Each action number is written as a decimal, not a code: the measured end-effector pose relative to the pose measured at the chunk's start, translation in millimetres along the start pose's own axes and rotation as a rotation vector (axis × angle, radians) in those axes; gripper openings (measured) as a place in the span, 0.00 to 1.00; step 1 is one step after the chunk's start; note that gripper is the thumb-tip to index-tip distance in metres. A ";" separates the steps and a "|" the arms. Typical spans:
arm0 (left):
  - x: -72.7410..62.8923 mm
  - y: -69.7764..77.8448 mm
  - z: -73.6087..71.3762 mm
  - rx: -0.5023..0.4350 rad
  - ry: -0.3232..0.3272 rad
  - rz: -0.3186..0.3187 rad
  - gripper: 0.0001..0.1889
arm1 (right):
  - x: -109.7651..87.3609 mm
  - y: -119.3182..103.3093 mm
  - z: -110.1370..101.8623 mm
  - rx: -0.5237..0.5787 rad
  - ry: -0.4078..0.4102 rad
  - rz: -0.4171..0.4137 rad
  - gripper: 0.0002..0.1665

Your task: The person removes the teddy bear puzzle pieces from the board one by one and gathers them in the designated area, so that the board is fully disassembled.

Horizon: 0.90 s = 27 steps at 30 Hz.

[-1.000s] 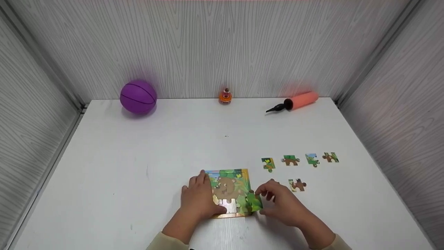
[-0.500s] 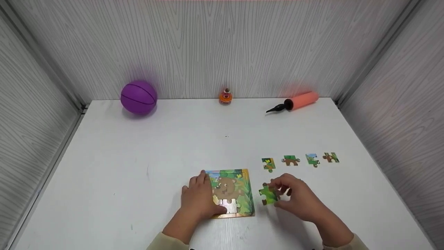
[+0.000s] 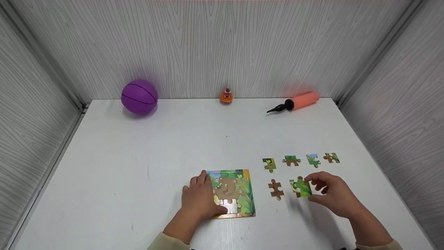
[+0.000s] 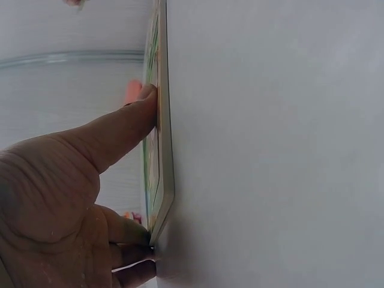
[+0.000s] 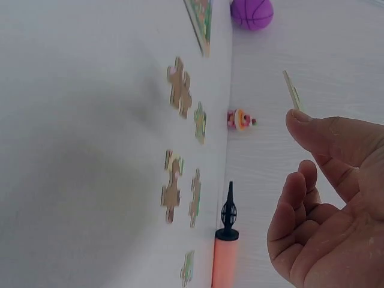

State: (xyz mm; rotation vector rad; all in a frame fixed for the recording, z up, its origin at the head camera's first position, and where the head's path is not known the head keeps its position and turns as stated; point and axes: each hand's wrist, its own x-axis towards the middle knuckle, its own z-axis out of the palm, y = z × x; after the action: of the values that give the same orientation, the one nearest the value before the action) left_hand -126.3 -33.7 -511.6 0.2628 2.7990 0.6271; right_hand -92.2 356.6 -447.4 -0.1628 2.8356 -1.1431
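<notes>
My left hand (image 3: 200, 196) rests at the left side of a square bear puzzle board (image 3: 250, 194), thumb pressing its top near the front. In the left wrist view the thumb lies straight on the board's edge (image 4: 167, 144), with fingers at a corner. My right hand (image 3: 333, 192) pinches a green puzzle piece (image 3: 304, 187) between thumb and index finger, raised above the table. The right wrist view shows this piece (image 5: 293, 90) edge-on. Beneath it in the head view, another piece is mostly hidden; that brown piece (image 5: 171, 189) shows in the right wrist view.
A brown piece (image 3: 275, 189) lies right of the board. Behind it, several puzzle pieces (image 3: 291, 160) form a row. Along the back wall stand a purple ball (image 3: 139, 97), a small orange toy figure (image 3: 226, 96) and an orange-pink hand pump (image 3: 301, 101).
My right hand has carried the green piece from the board's right edge rightward, past the brown piece that it covered before. The left hand stays on the board.
</notes>
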 end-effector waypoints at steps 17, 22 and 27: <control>0.9 -0.1 0.8 -0.001 0.006 -0.002 0.67 | 2.1 61.8 -34.2 -0.076 -0.003 0.177 0.29; 0.6 0.2 1.5 -0.004 0.005 -0.002 0.68 | 7.1 73.0 -36.4 -0.071 -0.010 0.191 0.30; 1.0 1.0 0.9 -0.001 0.004 -0.002 0.67 | 13.0 82.6 -37.5 -0.067 -0.031 0.208 0.30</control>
State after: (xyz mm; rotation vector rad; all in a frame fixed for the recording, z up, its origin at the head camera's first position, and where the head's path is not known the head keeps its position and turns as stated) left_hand -126.8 -32.3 -512.1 0.2591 2.8024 0.6295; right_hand -115.0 439.8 -478.2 0.1077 2.7850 -0.9952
